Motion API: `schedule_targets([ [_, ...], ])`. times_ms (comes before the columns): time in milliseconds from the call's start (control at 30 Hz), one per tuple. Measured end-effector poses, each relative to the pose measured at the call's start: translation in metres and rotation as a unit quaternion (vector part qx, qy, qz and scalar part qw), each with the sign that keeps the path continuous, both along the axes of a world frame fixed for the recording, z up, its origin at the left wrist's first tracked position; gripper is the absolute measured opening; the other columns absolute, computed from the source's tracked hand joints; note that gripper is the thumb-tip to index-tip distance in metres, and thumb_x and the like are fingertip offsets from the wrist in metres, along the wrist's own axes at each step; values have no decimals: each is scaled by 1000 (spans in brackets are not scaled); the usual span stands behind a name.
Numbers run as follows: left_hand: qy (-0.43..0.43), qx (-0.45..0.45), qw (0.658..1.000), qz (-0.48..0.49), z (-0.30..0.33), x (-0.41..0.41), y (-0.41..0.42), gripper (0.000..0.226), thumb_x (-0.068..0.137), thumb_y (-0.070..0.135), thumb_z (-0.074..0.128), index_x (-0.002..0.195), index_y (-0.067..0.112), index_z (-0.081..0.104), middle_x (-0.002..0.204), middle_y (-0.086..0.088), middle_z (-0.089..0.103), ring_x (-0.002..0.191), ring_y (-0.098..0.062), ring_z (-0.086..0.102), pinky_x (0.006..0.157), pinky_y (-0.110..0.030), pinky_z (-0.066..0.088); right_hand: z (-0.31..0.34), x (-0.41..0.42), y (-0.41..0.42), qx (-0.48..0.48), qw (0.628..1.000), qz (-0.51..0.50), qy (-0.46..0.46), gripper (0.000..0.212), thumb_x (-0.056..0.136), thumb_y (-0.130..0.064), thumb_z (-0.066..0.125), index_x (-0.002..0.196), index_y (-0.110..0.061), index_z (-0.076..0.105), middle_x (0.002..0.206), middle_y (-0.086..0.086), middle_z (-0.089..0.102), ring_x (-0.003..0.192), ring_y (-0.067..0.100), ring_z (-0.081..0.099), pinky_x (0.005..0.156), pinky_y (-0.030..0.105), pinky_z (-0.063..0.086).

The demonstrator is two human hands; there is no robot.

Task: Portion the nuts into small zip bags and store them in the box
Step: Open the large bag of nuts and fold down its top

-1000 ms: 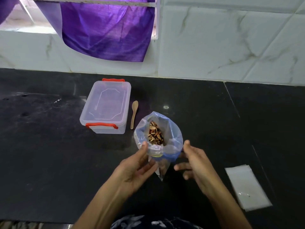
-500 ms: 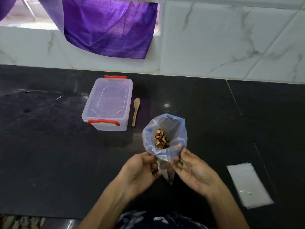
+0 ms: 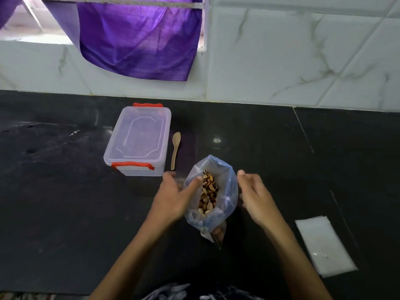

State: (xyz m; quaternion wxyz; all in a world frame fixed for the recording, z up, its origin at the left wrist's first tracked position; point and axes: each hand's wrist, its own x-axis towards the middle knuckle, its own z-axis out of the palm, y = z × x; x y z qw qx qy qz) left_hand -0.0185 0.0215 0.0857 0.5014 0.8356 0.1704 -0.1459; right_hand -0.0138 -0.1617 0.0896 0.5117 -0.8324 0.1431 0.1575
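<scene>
Head view: the large bluish clear plastic bag of nuts (image 3: 213,191) stands near the centre of the frame on the black stone tabletop (image 3: 65,202), its mouth now spread wide, so the pale and brown nuts (image 3: 208,195) lie exposed in a long heap. Half a second ago both hands were pinching the near rim low down; now they have moved up and apart to the bag's sides. The left hand (image 3: 173,198) has its thumb hooked over the left rim, holding that edge open. The right hand (image 3: 254,195) sits just beside the right wall with relaxed, slightly blurred fingers; whether it touches the plastic I cannot tell, and it does not seem to grip anything. This reads as opening the supply bag ready for scooping, so portioning has not yet begun.

Around it: a small wooden spoon (image 3: 175,149) lies just up-left of the bag, beside a clear plastic box with red latches (image 3: 138,140), whose lid is on and would need removing before storing. A flat stack of small clear zip bags (image 3: 323,245) lies at lower right, well apart and untouched. A purple cloth (image 3: 138,35) hangs against the marbled wall at upper left. Nothing blocks the way to the spoon.
</scene>
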Motion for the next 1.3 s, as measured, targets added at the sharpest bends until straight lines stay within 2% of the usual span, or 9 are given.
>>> schedule_targets([
  [133,-11,32,996,-83,6,27,-1,24,100,23,39,112,9,53,105,-6,56,92,-13,54,80,-27,45,9,27,5,62,996,42,45,31,102,-32,32,99,-17,60,95,5,61,91,10,57,86,27,45],
  [267,137,-231,962,40,10,33,-2,23,97,16,35,91,3,53,92,-13,55,84,-22,54,74,-33,45,6,37,4,283,949,-23,136,43,96,-36,33,73,-11,60,72,5,57,69,15,56,77,31,43],
  [467,251,-469,843,88,7,32,0,34,92,23,29,86,2,55,65,-15,62,74,-24,53,84,-39,41,0,41,4,100,985,17,140,64,85,-64,44,120,-13,62,118,8,65,113,21,58,99,36,41],
  [567,211,-368,902,82,-2,39,-3,46,95,40,34,110,2,53,106,-14,60,100,-24,54,90,-41,42,-3,41,3,30,993,38,108,61,86,-64,42,122,-17,56,119,4,61,109,18,57,89,30,43],
  [667,8,-18,999,-40,-10,41,-5,61,85,58,53,128,17,38,122,-2,44,111,-19,49,96,-41,45,-2,36,6,-113,987,89,-65,59,78,-63,56,118,-21,45,107,-9,47,96,8,52,73,21,45],
  [833,-195,178,957,-125,-8,47,-11,28,92,37,56,112,19,63,102,6,59,84,-4,54,74,-17,44,0,45,14,-231,930,164,-234,12,93,-32,52,93,-22,58,89,-11,51,81,4,55,69,21,48],
  [967,-118,79,974,-178,3,54,-7,25,99,26,45,81,18,61,69,7,52,61,-1,47,57,-11,35,4,56,8,-205,948,183,-161,30,98,-27,44,82,-6,59,65,-11,52,61,3,50,61,25,42],
  [1100,107,-197,970,-94,16,56,-7,35,100,29,39,79,13,61,78,-5,60,78,-16,55,76,-30,44,8,66,5,1,987,161,10,39,100,-40,33,84,-12,55,75,10,49,72,20,48,78,38,45],
  [1300,157,-188,968,-44,17,55,-21,47,98,44,37,107,7,64,103,-15,66,96,-24,60,85,-35,46,9,62,16,-8,988,135,69,50,101,-43,25,92,-8,59,84,9,52,83,20,53,78,32,43],
])
